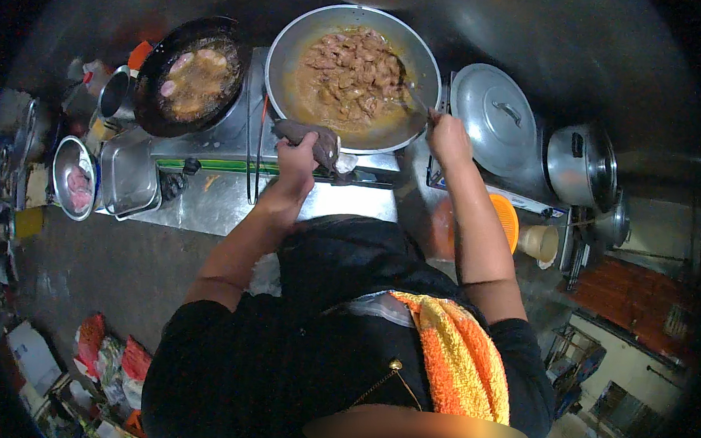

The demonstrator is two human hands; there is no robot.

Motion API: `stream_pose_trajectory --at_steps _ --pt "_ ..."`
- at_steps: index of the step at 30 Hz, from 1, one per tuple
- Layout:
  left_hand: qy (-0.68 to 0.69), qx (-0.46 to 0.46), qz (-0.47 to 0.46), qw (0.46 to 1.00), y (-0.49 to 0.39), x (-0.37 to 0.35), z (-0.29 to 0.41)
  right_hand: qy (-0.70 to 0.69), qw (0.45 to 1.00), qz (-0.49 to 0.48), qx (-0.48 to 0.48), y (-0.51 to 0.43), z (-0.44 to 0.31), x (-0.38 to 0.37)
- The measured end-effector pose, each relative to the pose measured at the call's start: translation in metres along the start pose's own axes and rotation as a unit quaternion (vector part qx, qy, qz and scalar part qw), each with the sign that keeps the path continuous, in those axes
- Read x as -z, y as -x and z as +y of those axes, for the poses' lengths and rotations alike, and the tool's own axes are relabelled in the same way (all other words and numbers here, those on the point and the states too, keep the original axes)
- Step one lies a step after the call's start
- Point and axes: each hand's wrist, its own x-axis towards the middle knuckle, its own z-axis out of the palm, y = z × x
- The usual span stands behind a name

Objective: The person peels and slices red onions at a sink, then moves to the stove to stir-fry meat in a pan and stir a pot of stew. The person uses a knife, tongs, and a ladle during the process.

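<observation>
A wide metal pan point(275, 66) holds chunks of meat in brown sauce point(352, 76). My left hand point(297, 162) is closed on a dark folded cloth point(313, 140) at the pan's near left rim; whether a handle lies beneath it is hidden. At the right rim my right hand point(450, 138) grips the handle of a metal cooking utensil point(416, 94), its far end down among the meat. A dark frying pan point(140, 98) stands at the left, with pale pieces in bubbling oil point(197, 83). Long metal tongs point(250, 148) lie between the two pans.
Right of the wide pan are a lidded pot point(486, 119), a second metal pot point(573, 165), an orange plastic basket point(505, 218) and a cream container point(539, 241). On the left stand a bowl of raw meat point(61, 174), a clear rectangular container point(129, 177) and a metal cup point(116, 96).
</observation>
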Motion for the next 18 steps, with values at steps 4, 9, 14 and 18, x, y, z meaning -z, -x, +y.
stream_pose_trajectory --at_steps 4,9,14,18 --pt "0.026 -0.026 -0.011 0.999 -0.011 0.006 -0.006 0.061 0.997 -0.032 0.039 0.015 0.012 0.024" --pt "0.026 -0.033 0.0 0.999 -0.018 0.006 -0.011 0.034 0.998 0.044 -0.007 -0.03 0.009 0.046" --pt "-0.004 -0.043 0.02 0.999 -0.018 -0.002 -0.015 -0.019 0.997 0.059 0.033 -0.103 0.02 -0.024" --pt "0.019 -0.003 0.003 1.0 -0.01 0.0 -0.007 0.024 0.996 -0.033 0.085 -0.082 -0.016 -0.017"
